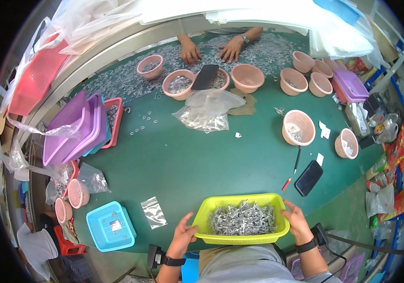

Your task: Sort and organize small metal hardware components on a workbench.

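Note:
A yellow-green plastic basket [202,230] is at the table's near edge, right in front of my body. It holds a heap of small silvery metal pieces [242,219], too small to name exactly. My left hand [183,234] grips the basket's left end, thumb at the rim. At the opposite end, my right hand [297,220] has hold of the right rim, its fingers partly hidden. Beside the basket on the left lie a clear plastic bag [154,212] and a blue basket [112,226] with a few small items inside.
Across the green table [187,165], another person's hands [231,48] rest among scattered metal pieces. Pink bowls [298,127], a plastic bag of parts [206,111], a phone [309,178], a pen [297,160] and a red marker [286,184] lie about. Purple trays [67,132] lean at left.

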`<state>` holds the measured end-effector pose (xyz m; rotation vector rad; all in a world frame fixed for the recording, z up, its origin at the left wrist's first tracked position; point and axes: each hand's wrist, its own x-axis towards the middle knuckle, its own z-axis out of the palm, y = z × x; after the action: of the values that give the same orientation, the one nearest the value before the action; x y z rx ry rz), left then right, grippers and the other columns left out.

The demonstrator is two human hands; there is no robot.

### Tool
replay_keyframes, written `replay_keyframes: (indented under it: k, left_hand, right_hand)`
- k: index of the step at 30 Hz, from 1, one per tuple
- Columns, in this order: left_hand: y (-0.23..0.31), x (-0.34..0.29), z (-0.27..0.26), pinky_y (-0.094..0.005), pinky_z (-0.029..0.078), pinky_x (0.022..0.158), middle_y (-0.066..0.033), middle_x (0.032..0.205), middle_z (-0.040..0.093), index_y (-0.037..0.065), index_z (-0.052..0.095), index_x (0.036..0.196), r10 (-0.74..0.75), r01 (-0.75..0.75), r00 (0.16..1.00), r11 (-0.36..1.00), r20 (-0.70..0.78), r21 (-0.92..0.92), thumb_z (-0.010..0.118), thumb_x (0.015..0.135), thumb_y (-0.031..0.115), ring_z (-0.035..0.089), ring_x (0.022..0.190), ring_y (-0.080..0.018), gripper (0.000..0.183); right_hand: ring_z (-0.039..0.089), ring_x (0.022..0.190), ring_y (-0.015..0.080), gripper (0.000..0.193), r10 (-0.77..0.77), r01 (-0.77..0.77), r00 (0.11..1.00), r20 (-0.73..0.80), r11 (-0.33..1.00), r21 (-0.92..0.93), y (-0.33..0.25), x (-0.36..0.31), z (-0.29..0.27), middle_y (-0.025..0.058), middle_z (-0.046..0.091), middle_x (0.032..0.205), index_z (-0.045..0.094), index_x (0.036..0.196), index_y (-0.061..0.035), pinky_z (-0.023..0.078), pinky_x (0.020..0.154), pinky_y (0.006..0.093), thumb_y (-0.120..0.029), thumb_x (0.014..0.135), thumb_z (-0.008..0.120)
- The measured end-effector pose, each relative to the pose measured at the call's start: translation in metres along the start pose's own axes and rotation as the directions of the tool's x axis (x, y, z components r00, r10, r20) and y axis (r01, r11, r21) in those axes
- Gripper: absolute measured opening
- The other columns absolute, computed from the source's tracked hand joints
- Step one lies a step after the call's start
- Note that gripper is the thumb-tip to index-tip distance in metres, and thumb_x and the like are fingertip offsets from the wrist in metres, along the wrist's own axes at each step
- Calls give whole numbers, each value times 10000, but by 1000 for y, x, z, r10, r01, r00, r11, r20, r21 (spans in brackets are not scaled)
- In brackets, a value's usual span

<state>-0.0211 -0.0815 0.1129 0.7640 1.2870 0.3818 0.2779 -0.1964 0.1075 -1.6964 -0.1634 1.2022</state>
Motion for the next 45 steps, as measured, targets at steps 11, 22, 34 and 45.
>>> replay_keyframes:
  k: [11,22,34,45]
  left_hand:
    - [-10,-5,-17,-389,343,823,-74,868,550,61,588,877,770,-553,600,203,218,808,671,616,84,520,738,-240,274]
    - [-4,58,7,-202,388,584,-2,725,548,-11,560,770,363,-426,902,835,-233,-349,559,765,85,475,656,-58,97]
    - [-10,156,-4,-268,394,645,-72,774,564,-45,540,866,110,-180,945,961,-308,-211,466,822,281,506,711,-140,337]
    - [83,109,17,-283,394,727,-81,902,560,18,480,1023,367,-382,855,924,-367,34,423,835,308,521,853,-164,350]
  right_hand:
    - [522,701,180,257,125,-132,991,46,965,227,24,49,20,95,530,747,467,979,25,423,658,274,-144,804,384]
    - [415,386,169,393,164,-126,986,-13,805,580,19,106,59,12,415,458,418,510,-121,356,411,273,-347,828,375]
    - [534,716,162,507,-6,13,998,59,994,-105,17,145,77,86,567,831,508,993,40,423,638,269,-428,826,405]
    - [550,698,179,313,8,-77,933,361,981,177,-65,193,38,105,568,874,505,960,44,458,601,298,-238,855,419]
